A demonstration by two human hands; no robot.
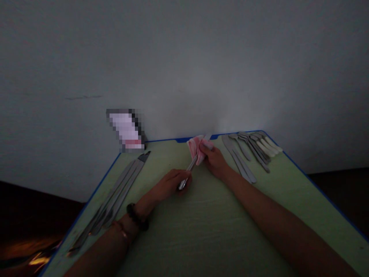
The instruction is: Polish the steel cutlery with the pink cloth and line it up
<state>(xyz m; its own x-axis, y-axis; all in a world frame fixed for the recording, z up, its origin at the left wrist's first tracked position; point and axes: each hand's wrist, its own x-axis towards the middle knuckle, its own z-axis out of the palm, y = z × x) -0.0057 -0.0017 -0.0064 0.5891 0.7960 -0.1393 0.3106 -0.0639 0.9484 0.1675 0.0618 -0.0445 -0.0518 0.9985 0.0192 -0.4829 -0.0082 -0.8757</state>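
Observation:
My left hand [172,182] is closed round the handle of a shiny table knife [191,164] above the middle of the table. The knife slants up and away to the right. Its middle is wrapped in a pink and white cloth [193,146], and what looks like the blade's tip shows just beyond. My right hand [215,158] pinches the cloth against the knife, the thumb lying on top. Closest to my right hand on the table are a few silver knives [238,159], laid side by side.
Right of those knives lie spoons [243,148] and other dark-handled cutlery, then several white-handled pieces [268,146]. Several long knives [122,184] lie along the left side. A pixelated phone-like object [127,130] leans at the back left. The green, blue-edged table [178,231] meets a grey wall [184,77].

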